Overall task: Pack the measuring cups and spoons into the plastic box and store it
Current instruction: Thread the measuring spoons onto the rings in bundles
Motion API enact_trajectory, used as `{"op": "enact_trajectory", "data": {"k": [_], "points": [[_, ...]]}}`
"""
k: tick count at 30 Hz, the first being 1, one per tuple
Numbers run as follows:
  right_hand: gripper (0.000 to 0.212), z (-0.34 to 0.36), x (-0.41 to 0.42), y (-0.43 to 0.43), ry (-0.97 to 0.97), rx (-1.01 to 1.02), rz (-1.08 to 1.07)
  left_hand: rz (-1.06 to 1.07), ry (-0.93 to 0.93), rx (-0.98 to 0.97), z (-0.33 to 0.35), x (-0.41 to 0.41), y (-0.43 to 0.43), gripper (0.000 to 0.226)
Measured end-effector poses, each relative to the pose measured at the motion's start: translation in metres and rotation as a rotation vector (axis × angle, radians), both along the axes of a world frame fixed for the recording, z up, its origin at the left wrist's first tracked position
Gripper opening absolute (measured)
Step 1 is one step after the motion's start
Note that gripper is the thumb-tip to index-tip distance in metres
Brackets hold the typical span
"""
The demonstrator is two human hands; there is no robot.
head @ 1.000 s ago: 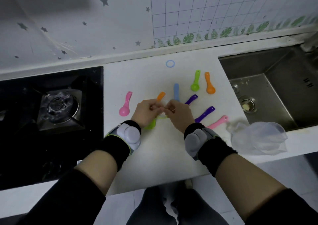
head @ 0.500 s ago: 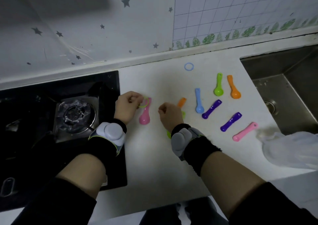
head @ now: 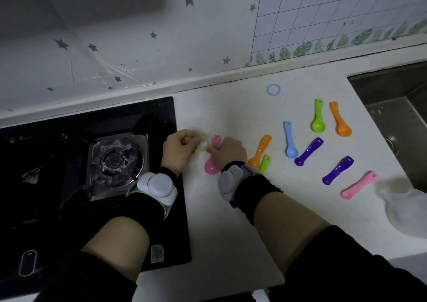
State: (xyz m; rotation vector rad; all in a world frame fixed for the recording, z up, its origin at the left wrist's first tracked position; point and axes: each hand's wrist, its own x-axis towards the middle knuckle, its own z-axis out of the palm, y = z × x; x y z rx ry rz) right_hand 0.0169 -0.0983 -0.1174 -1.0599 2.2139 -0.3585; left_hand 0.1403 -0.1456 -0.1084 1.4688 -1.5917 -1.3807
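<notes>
Right hand [head: 228,152] came to pinch the pink spoon [head: 210,167]; left hand [head: 179,150], pinching the green ring [head: 208,143], should hold it steady.

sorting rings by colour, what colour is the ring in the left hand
Lime green ring, pinched by the left hand; head view.

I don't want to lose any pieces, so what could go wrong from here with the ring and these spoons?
1. The small green plastic ring, pinched by the left hand right beside the black gas hob, could slip and roll onto it.
2. The orange plastic measuring spoon lies nearest the steel sink; a stray sweep could probably knock it in.
</notes>
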Motion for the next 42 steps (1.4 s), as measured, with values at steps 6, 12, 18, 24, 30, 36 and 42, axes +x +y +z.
{"op": "enact_trajectory", "data": {"k": [6, 12, 18, 24, 30, 36, 42], "points": [[0.035, 0.003, 0.001, 0.002, 0.035, -0.009, -0.023, -0.024, -0.022, -0.010, -0.004, 0.001, -0.002, 0.002], [0.029, 0.026, -0.037, 0.002, -0.029, -0.159, -0.137, -0.070, -0.009, -0.020, 0.005, -0.020, -0.003, 0.008], [0.022, 0.051, -0.091, 0.017, -0.342, -0.340, -0.203, -0.131, 0.012, -0.014, 0.017, -0.059, 0.006, 0.005], [0.025, 0.062, -0.124, 0.044, -0.618, -0.423, -0.218, -0.196, 0.058, 0.012, 0.026, -0.092, 0.028, 0.003], [0.019, 0.062, -0.148, 0.074, -0.464, -0.279, 0.004, -0.236, 0.051, 0.048, 0.025, -0.114, 0.051, 0.007], [0.040, 0.065, -0.160, 0.091, -0.520, -0.165, -0.011, -0.274, -0.006, 0.040, 0.023, -0.125, 0.062, 0.009], [0.011, 0.073, -0.167, 0.103, -0.290, -0.192, 0.239, -0.272, -0.042, 0.010, 0.026, -0.122, 0.070, 0.008]]}}
